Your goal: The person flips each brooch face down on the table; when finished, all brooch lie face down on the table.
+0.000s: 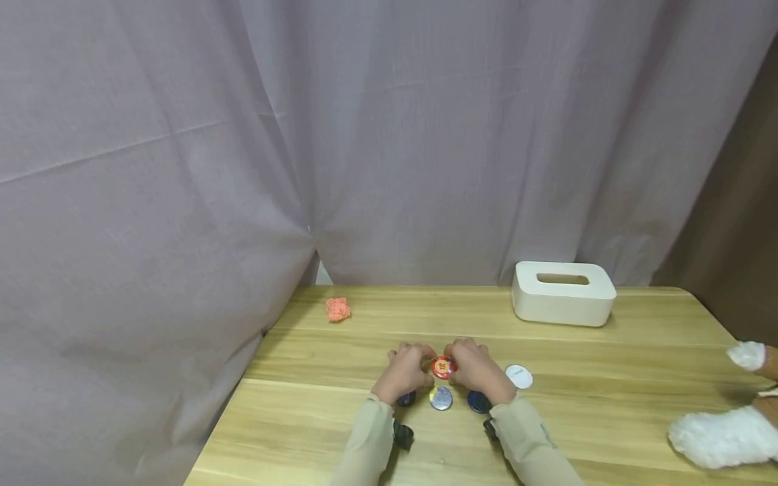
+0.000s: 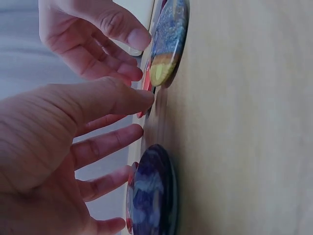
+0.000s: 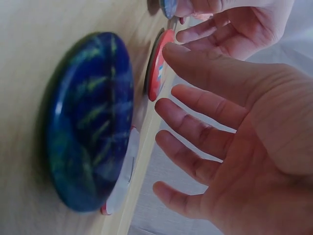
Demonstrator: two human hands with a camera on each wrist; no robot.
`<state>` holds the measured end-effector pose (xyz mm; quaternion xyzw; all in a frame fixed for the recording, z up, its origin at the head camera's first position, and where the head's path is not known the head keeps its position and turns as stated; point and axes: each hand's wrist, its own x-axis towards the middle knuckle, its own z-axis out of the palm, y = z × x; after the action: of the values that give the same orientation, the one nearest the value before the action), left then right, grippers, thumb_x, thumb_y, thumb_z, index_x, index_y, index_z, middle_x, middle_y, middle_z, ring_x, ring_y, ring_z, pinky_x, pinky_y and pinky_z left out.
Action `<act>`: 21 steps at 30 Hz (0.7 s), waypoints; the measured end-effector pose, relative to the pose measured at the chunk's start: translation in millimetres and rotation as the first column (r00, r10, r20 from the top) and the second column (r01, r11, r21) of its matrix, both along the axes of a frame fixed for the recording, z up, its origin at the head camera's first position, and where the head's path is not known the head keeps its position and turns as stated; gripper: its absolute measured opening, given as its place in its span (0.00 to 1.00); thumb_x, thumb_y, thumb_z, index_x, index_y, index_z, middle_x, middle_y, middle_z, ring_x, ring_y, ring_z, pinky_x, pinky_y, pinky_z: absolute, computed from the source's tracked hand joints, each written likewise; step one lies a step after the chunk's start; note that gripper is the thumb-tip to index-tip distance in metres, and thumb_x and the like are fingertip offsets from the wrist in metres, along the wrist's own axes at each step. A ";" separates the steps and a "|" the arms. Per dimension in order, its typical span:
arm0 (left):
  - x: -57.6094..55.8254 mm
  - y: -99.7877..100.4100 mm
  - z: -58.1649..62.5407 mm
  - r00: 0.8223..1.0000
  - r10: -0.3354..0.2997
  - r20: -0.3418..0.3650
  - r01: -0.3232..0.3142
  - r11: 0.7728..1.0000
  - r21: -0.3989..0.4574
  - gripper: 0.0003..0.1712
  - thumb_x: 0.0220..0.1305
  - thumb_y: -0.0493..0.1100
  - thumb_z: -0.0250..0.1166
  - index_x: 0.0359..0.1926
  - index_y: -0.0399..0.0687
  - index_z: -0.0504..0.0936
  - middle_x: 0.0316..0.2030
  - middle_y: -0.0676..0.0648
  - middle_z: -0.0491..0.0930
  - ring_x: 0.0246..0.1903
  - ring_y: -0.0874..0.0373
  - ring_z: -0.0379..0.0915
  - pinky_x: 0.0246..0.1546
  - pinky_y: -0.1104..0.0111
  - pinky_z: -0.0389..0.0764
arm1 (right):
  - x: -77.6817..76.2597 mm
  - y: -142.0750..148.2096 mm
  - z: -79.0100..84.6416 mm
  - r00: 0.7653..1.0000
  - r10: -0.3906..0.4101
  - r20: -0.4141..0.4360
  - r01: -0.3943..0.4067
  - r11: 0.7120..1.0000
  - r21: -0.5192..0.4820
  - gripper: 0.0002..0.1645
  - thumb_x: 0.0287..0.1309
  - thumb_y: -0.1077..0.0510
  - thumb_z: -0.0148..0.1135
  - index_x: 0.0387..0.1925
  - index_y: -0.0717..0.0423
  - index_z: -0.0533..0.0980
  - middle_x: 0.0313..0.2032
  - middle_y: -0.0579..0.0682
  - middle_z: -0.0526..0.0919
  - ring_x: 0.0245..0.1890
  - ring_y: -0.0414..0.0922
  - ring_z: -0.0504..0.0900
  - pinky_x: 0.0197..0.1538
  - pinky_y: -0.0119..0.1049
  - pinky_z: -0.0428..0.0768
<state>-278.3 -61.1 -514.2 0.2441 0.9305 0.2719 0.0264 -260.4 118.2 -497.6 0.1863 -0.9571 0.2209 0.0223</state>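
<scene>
A round red badge [image 1: 442, 368] with a yellow centre lies on the table between both hands. My left hand [image 1: 404, 371] is at its left side, thumb tip over the rim in the left wrist view, fingers loosely spread. At its right side, my right hand [image 1: 477, 368] has its thumb tip at the rim and its other fingers relaxed and apart. Just nearer lies a grey-blue badge with a yellow part [image 1: 441, 399]. Under the left wrist sits a dark purple badge [image 2: 150, 193], partly hidden in the head view. A dark blue badge [image 3: 93, 122] is below the right hand.
A white badge [image 1: 519, 376] lies right of the right hand. A white tissue box [image 1: 564, 294] stands at the back right, and a coral crocheted piece [image 1: 338, 309] at the back left. White fluffy plush parts [image 1: 723, 437] reach in at the right edge. Grey curtain [image 1: 413, 148] hangs behind.
</scene>
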 end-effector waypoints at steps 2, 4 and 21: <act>0.4 1.0 0.8 1.000 -0.001 -0.006 0.001 1.000 -0.002 0.24 0.44 0.34 0.77 0.47 0.47 0.87 0.47 0.51 0.85 0.50 0.49 0.70 0.50 0.47 0.61 | -0.3 -0.3 -0.9 1.000 0.001 -0.006 -0.001 1.000 0.002 0.18 0.34 0.67 0.81 0.28 0.55 0.79 0.28 0.48 0.77 0.35 0.50 0.72 0.39 0.53 0.69; 0.4 2.1 1.3 1.000 -0.004 -0.019 0.004 1.000 -0.009 0.23 0.44 0.34 0.77 0.45 0.48 0.87 0.46 0.51 0.85 0.49 0.49 0.71 0.49 0.48 0.62 | -0.7 -0.7 -2.1 1.000 0.004 -0.009 -0.004 1.000 0.009 0.18 0.34 0.68 0.80 0.27 0.54 0.79 0.28 0.48 0.77 0.35 0.50 0.72 0.38 0.52 0.69; -0.4 4.4 1.6 0.999 0.006 -0.031 -0.007 1.000 -0.015 0.16 0.45 0.35 0.78 0.39 0.50 0.89 0.42 0.54 0.86 0.43 0.52 0.69 0.47 0.49 0.61 | -2.2 -1.4 -0.9 1.000 0.001 0.010 -0.001 1.000 -0.002 0.17 0.32 0.73 0.74 0.28 0.55 0.80 0.29 0.48 0.79 0.33 0.49 0.72 0.40 0.54 0.69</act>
<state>-278.6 -56.7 -512.6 0.2451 0.9336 0.2612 0.0129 -262.6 116.8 -498.4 0.1859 -0.9568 0.2227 0.0177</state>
